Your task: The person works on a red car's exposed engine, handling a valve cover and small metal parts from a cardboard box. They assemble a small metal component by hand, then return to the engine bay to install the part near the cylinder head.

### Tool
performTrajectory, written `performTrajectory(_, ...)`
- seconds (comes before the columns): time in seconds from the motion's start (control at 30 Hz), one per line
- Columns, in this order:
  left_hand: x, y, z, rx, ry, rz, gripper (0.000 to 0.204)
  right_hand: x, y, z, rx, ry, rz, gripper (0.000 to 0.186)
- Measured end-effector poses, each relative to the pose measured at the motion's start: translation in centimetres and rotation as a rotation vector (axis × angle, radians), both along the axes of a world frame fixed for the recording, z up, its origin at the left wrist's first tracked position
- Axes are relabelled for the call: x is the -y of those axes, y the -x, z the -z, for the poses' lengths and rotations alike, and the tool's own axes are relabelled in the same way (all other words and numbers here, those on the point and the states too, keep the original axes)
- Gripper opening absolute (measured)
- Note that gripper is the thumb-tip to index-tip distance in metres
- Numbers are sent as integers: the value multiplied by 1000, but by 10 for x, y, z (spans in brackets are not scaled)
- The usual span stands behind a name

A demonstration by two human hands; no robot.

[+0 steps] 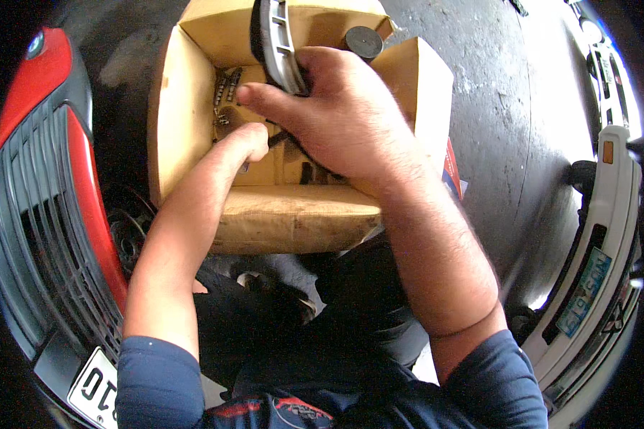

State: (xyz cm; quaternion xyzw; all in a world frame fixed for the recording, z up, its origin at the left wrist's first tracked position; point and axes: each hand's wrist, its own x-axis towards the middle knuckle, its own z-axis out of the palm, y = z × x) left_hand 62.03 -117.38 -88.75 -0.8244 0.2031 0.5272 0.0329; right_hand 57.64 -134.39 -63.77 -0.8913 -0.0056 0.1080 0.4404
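The right hand [343, 118] is closed around a curved grey plastic part [275, 43], ribbed along its length, and holds it upright over the open cardboard box [186, 114]. The thumb points left across the box opening while the other fingers wrap the lower end of the part, so only the upper stretch of it shows above the knuckles.

The left hand [247, 143] reaches down inside the box with its fingers curled together near the bottom. What it grips, if anything, is hidden by the right hand, so I cannot tell whether it holds something. A dark thin piece shows just between the 2 hands.

On the box floor, at the far left corner, lie several small metal bolts [225, 89]. A round dark cap [364, 41] sits at the far right corner by the flap. The box stands on the grey concrete floor [494, 107] in front of the person's knees, with its 4 flaps folded outward.

On the left is a red car bumper [86, 186] with a black grille [28, 214], and a white number plate below it. On the right is a white bumper [615, 214] with an orange reflector and a pale blue plate.
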Motion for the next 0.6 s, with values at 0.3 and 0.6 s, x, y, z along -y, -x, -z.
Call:
performTrajectory(0.3, 9, 15, 41, -58, 8, -32, 27, 4, -6, 11, -5, -31, -57, 52)
performTrajectory(0.6, -30, -3, -79, -287, 1088, -1501, 64, -4, -32, 56, -293, 66, -264, 48)
